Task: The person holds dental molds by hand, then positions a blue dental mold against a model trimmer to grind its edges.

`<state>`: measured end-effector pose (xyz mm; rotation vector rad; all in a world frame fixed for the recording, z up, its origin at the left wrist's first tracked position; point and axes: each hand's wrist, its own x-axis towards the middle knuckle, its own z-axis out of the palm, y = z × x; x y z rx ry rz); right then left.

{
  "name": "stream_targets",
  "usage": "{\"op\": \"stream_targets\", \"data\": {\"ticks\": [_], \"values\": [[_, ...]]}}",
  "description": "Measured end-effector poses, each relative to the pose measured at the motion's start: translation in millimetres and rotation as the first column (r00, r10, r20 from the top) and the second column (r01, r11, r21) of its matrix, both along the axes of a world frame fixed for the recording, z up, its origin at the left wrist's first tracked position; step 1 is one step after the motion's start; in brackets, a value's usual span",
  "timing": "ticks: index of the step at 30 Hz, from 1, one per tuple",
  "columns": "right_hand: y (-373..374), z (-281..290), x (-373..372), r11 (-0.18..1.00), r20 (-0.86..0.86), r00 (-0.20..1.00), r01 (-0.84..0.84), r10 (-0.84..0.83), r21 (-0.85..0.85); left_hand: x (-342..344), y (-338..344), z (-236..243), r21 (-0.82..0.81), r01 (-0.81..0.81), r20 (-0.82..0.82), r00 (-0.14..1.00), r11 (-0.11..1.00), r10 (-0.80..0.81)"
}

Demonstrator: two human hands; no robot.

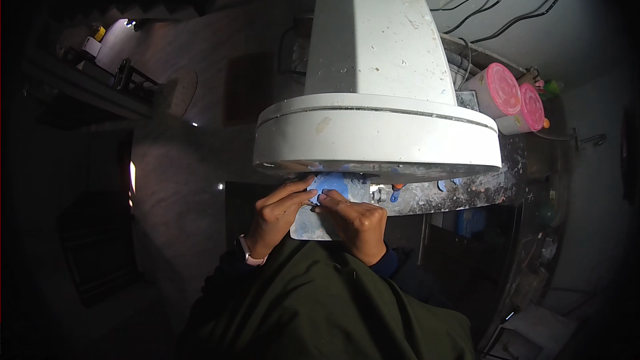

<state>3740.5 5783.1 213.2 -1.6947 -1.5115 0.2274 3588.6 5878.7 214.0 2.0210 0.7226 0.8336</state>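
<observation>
A flat blue piece lies on a small pale metal plate smeared with blue. The white machine housing overhangs its far edge. My left hand, with a pink band at the wrist, pinches the blue piece at its left side. From the right, my right hand presses its fingertips onto the same piece near its front edge. The far part of the piece and whatever is under the housing are hidden from above.
Right of the plate runs a dark, stained worktop with small blue scraps and an orange-and-blue item. Two white tubs with pink lids stand behind it at the right. Black cables hang along the wall.
</observation>
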Motion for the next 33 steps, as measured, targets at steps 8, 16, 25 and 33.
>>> {"op": "stream_targets", "data": {"ticks": [8, 16, 25, 33], "values": [[3, -2, -4, 0.999, -0.046, 0.998, 0.036, -0.036, 0.001, -1, 8, -1, 0.039, 0.032, -0.019, 0.999, 0.999, -0.031], [8, 1, -9, 0.996, -0.064, 0.994, 0.09, -0.091, -0.021, -3, 17, 1, 0.034, 0.055, -0.033, 0.998, 0.998, -0.054], [14, -2, -15, 0.993, -0.093, 0.989, 0.117, -0.118, -0.012, -5, 28, -6, 0.029, 0.098, -0.008, 0.995, 0.995, -0.098], [14, -6, -20, 0.987, -0.105, 0.983, 0.158, -0.154, 0.03, -5, 13, -4, 0.064, 0.043, -0.045, 0.998, 0.997, -0.04]]}}
